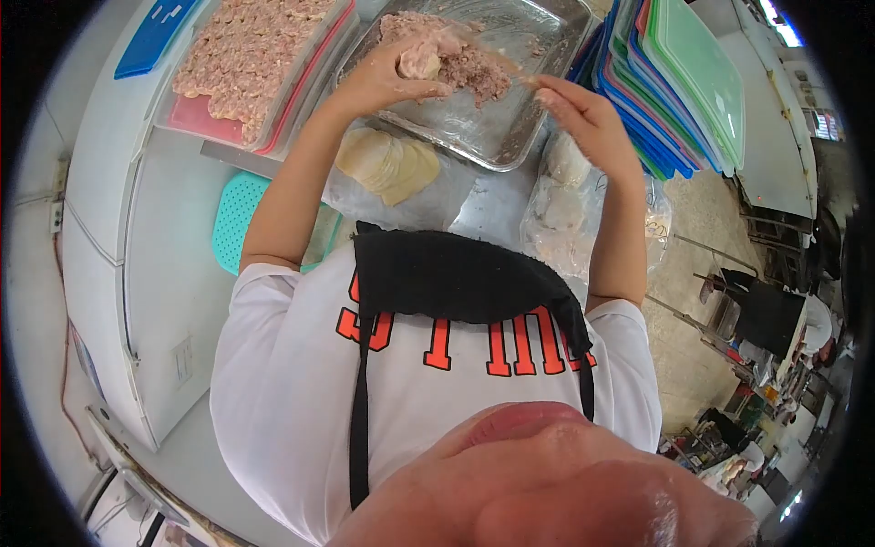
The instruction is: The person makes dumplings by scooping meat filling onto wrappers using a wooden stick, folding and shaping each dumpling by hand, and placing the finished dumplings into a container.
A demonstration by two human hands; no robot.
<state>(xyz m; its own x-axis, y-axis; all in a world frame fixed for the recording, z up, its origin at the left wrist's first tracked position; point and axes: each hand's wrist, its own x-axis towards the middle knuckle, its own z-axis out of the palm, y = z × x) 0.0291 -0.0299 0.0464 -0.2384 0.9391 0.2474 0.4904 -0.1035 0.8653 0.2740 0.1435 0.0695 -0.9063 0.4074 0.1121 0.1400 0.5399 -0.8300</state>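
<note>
My left hand [387,77], fingers curled, holds a dumpling wrapper with meat filling [419,62] above the metal tray. My right hand [583,118] is over the tray's right side, with thumb and fingers pinched together. A thin blurred shape runs from its fingertips toward the meat; I cannot make out what it is. Pink ground meat [478,77] lies in the tray [497,162], partly hidden behind my left hand. Closer to my body, a fanned stack of round pale wrappers [387,169] rests on clear plastic.
At the left stands a pink-lined tray of dumplings [251,64], packed close together. A turquoise perforated basket [239,219] is under my left forearm. Plastic bags with pale contents [556,214] lie by my right forearm. Colored plastic lids [674,82] are stacked at the right.
</note>
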